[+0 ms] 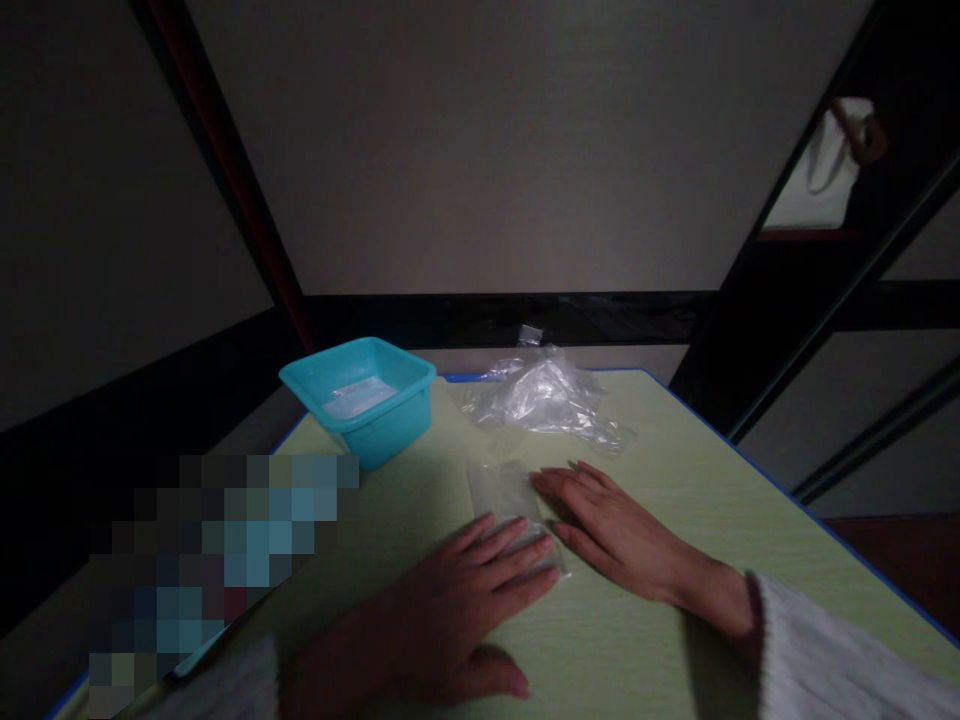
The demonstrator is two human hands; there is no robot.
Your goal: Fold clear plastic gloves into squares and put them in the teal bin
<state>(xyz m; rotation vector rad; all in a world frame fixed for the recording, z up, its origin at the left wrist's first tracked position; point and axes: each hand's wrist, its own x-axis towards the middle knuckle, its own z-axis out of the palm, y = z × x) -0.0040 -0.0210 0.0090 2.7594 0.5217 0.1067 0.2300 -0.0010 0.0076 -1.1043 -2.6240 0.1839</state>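
Left grip (466, 600), clear pouch (501, 487), flat, rectangular

Pale grey sleeves (840, 655), fuzzy in texture; uneven cuffs (769, 640); bare fingers (519, 595)

The bag (544, 393) is glossy plastic, the packet (496, 488) smooth plastic, the sleeves (832, 650) rough cloth

You seem to be in a home, at a small table (750, 540) with a pale wood-look top and blue edging (795, 498). Tall plain doors (487, 150) in dark frames (225, 150), like a wardrobe's, stand before you, and to your right what looks like a white bag (814, 190) sits on a shelf (814, 236).
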